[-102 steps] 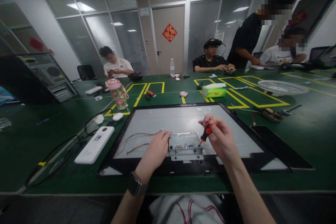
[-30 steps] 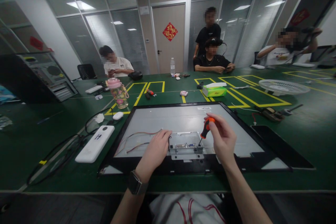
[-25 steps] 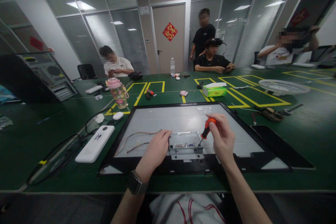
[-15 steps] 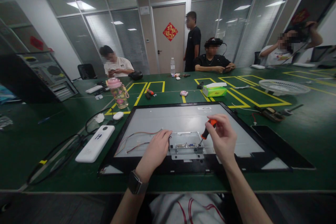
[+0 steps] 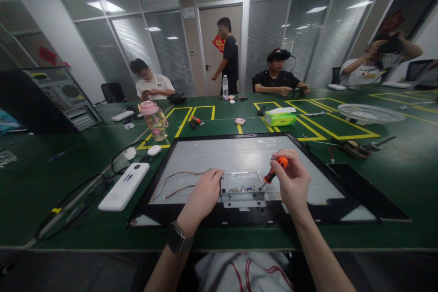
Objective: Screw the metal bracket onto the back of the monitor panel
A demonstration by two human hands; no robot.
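Note:
My right hand (image 5: 294, 178) grips an orange-and-black screwdriver (image 5: 275, 169), tilted, with its tip at the right end of a metal bracket (image 5: 242, 196) that carries a row of connectors. Against the bracket's left edge lies my left hand (image 5: 205, 194), fingers stretched out and flat, a dark watch (image 5: 178, 237) on its wrist. Both hands are over a display panel (image 5: 208, 150) with a silvery back and a black frame, lying on the green table. Thin cables (image 5: 181, 174) run across the panel to the left of the bracket.
Left of the panel are a white power bank (image 5: 125, 187), a black cable (image 5: 68, 203) and a pink-lidded bottle (image 5: 153, 121). A black phone-like slab (image 5: 369, 191) and a walkie-talkie-like device (image 5: 356, 148) lie to the right. Behind stands a green tissue pack (image 5: 279, 117). Several people are across the table.
The screwdriver's handle has leaned further right with my right hand, its tip staying at the bracket. My left hand has kept its place. A standing person in the background has moved left.

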